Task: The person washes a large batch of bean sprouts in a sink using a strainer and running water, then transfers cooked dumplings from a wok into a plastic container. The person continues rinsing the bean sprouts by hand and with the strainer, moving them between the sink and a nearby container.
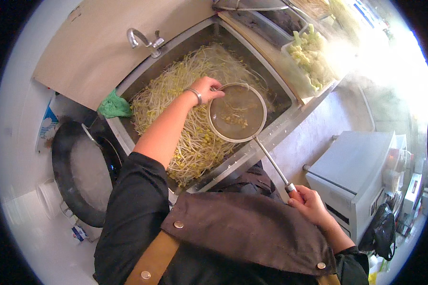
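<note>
A large pile of bean sprouts point(164, 96) fills much of the metal sink point(282, 123), partly under water. Above the sink's near right side is a round fine-mesh strainer point(237, 112) with a few sprouts and yellowish bits in it. My right hand point(308, 205) grips its reddish handle point(294, 194). At the strainer's upper left rim is my left hand point(207, 91), thumb and fingers close together there; whether they pinch the rim or a sprout cannot be told.
A chrome faucet point(144, 41) stands behind the sink. A green cloth or bag point(115, 104) lies on its left corner, near a large black pan point(66, 171). At the upper right, a clear container holds pale yellow-green vegetable pieces point(308, 60). A white box-shaped appliance point(349, 160) stands at the right.
</note>
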`<action>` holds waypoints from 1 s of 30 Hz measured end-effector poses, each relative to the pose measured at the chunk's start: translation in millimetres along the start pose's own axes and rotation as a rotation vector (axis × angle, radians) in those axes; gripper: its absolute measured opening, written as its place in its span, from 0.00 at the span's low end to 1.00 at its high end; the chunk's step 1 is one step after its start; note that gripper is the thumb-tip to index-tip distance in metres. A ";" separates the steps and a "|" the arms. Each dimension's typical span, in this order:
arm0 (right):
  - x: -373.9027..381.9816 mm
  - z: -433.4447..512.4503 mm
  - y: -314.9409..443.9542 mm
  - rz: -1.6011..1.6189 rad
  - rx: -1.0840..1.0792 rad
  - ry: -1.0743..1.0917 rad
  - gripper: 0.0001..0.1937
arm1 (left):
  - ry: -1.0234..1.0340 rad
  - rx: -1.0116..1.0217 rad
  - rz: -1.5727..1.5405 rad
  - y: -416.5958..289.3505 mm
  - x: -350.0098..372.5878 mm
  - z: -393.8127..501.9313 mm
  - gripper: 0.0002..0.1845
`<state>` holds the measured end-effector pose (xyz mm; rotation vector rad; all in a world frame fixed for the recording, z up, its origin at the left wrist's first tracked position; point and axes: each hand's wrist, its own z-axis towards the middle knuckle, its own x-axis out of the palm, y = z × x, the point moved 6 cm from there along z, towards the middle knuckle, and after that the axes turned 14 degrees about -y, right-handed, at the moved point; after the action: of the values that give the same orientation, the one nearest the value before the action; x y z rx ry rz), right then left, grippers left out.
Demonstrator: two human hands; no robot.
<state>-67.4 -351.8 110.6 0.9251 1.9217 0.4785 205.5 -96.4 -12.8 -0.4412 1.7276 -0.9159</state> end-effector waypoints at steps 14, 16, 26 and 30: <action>-16.3 21.5 -4.5 -0.121 -0.059 0.143 0.12 | 0.358 -0.022 0.005 -19.6 23.7 4.2 0.19; -16.7 24.4 -3.8 -0.104 -0.065 0.156 0.11 | 0.338 0.003 0.028 -17.7 26.5 8.4 0.16; -0.8 32.5 -24.9 0.213 0.166 0.178 0.10 | -0.019 -0.173 0.761 54.4 -31.0 3.7 0.18; 3.6 56.3 -14.3 0.313 0.289 0.109 0.09 | -0.027 -0.097 0.778 65.7 -2.5 29.4 0.27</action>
<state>-25.7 -360.6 71.0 1.4264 1.9858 0.4448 243.1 -63.6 -64.7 0.1670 1.7137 -0.2619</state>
